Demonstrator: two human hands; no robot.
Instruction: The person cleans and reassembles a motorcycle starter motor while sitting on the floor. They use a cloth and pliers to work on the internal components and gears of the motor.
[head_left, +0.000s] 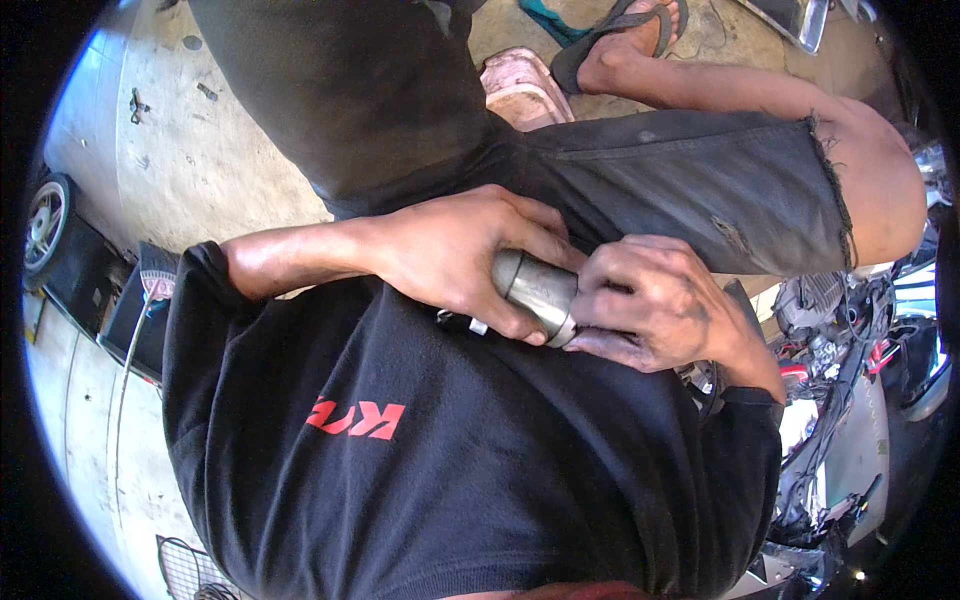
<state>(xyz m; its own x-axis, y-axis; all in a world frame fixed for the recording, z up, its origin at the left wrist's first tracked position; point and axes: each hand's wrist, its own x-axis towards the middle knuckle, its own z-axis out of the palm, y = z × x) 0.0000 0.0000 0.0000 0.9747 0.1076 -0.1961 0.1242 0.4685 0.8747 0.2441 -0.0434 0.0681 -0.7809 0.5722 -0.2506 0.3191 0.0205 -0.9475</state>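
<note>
A silver metal cylinder [541, 287] with a dark line round it lies between my two hands, close in front of my black shirt. My left hand [447, 245] wraps its left side, the thumb stretched along the near edge and the fingers over the far side. At its right end, the curled fingers of my right hand [648, 305] press against the rim. Those fingertips are slightly blurred, and whatever they may pinch there is hidden. A small whitish piece [478, 326] shows below my left hand, its kind unclear.
Beyond my bent leg sits a dirty pink plastic container [525, 92]. Left stand a small wheel [48, 225] and a brush [157, 277] near dark boxes. On the right are motorcycle parts and cables [825, 320]. A wire basket [190, 568] lies lower left.
</note>
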